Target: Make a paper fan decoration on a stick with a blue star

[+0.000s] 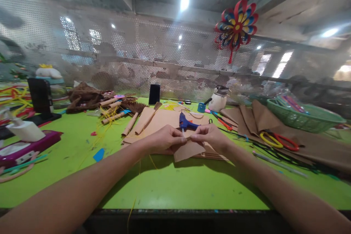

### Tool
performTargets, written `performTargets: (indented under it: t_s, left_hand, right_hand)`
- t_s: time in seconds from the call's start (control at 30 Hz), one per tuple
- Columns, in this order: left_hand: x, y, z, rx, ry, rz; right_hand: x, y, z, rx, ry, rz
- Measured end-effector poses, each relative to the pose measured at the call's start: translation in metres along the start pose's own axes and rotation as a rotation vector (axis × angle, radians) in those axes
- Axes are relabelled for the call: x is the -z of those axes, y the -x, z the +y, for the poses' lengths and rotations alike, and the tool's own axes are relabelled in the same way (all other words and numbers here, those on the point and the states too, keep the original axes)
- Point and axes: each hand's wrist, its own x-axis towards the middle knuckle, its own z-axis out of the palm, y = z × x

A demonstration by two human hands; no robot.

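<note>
My left hand [164, 139] and my right hand [210, 137] meet over the middle of the green table [170, 186]. Both pinch the top edge of a small folded piece of brown paper [189, 150], fingers closed on it, thumbs almost touching. The paper hangs down to the table in a fan-like shape. Right behind the hands lies a blue glue gun [185, 122] on a larger brown sheet [161, 120]. Rolled brown paper tubes [142, 119] lie to the left of that sheet.
Yellow and red scissors [278, 140] lie on brown sheets at right, beside a green basket [304, 117]. A black phone [154, 94], a white jar [219, 99], a purple box [26, 146] and yellow strips stand around. A paper pinwheel [237, 25] hangs on the mesh screen.
</note>
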Motion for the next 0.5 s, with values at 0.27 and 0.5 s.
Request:
performTargets:
  t_s: [0.27,0.5]
  left_hand:
    - [0.007,-0.003,-0.011,-0.082,-0.063,-0.016]
    - [0.015,-0.008,-0.017,-0.05,-0.096,0.013]
  right_hand:
    - [0.005,-0.002,0.002,-0.021,-0.031,-0.141]
    - [0.006,-0.009,0.014,-0.043,-0.105,-0.065]
